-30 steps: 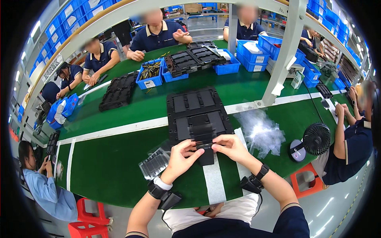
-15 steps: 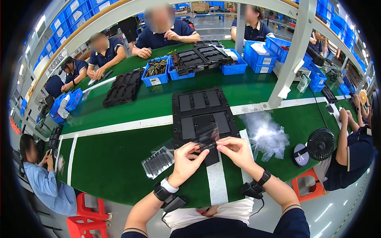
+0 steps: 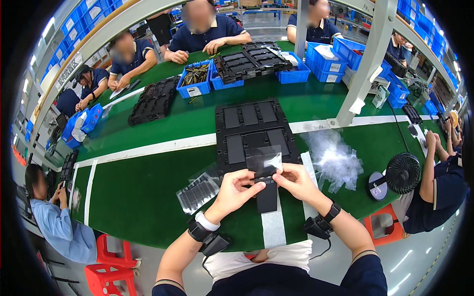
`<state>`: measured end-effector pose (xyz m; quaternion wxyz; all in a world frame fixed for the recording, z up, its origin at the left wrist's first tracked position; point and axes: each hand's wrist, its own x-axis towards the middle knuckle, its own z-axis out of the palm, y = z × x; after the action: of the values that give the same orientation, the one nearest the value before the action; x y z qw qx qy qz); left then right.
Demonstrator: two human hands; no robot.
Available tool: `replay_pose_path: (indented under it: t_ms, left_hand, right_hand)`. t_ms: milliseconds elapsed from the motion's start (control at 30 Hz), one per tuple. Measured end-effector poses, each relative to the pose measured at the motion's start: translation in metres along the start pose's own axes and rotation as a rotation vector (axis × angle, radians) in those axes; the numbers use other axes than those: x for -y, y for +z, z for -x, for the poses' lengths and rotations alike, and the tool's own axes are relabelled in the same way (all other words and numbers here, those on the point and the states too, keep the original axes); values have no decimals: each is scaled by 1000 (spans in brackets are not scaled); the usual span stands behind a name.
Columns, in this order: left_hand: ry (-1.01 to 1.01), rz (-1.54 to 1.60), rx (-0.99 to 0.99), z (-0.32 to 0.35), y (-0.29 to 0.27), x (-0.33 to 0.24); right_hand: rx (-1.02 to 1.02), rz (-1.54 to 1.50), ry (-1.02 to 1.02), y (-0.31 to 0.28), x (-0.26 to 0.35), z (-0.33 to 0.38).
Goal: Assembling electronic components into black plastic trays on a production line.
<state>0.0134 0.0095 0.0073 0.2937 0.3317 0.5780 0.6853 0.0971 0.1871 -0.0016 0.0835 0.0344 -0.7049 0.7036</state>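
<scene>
By the left hand [image 3: 238, 186], thumb and fingers drawn together, the black part [image 3: 267, 198] is pinched at the tray's [image 3: 220, 121] near edge. The film [image 3: 261, 157], seen against the tray, is pinched at its lower corner by the right hand [image 3: 296, 182], nearly closed.

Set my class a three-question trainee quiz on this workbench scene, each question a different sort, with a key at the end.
1. Multiple choice: what lies between the left hand and the right hand?
A: a cup
B: a flat black piece
C: a screwdriver

2. True or false: the fan stands to the right of the pile of clear film.

3. Fill in: the bin holding thin yellow-and-black pieces is ____ in colour.

Key: 1 B; 2 True; 3 blue.
</scene>
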Motion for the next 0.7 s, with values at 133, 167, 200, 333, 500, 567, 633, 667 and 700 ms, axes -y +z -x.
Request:
replay_pose_path:
  t_ms: [133, 167, 200, 333, 500, 567, 633, 667, 700]
  left_hand:
    - [46, 7, 7, -1, -2, 6]
    - [43, 10, 7, -1, -2, 8]
    - [71, 16, -5, -1, -2, 9]
    - [-4, 138, -68, 0, -1, 6]
    - [-57, 139, -91, 0, 0, 5]
    - [-54, 132, -112, -1, 2, 5]
    - [-26, 111, -131, 0, 3, 4]
    - [-25, 111, -133, 0, 3, 5]
    - [-25, 119, -140, 1, 3, 6]
  right_hand:
    - [115, -95, 94, 6, 3, 0]
    - [156, -91, 110, 8, 4, 1]
    - [155, -92, 114, 7, 2, 1]
    - [102, -39, 58, 5, -2, 0]
    - [91, -12, 78, 4, 4, 0]
    - [73, 7, 55, 4, 4, 0]
    - [68, 10, 86, 4, 4, 0]
    - [70, 5, 86, 4, 6, -1]
    - [71, 5, 85, 5, 7, -1]
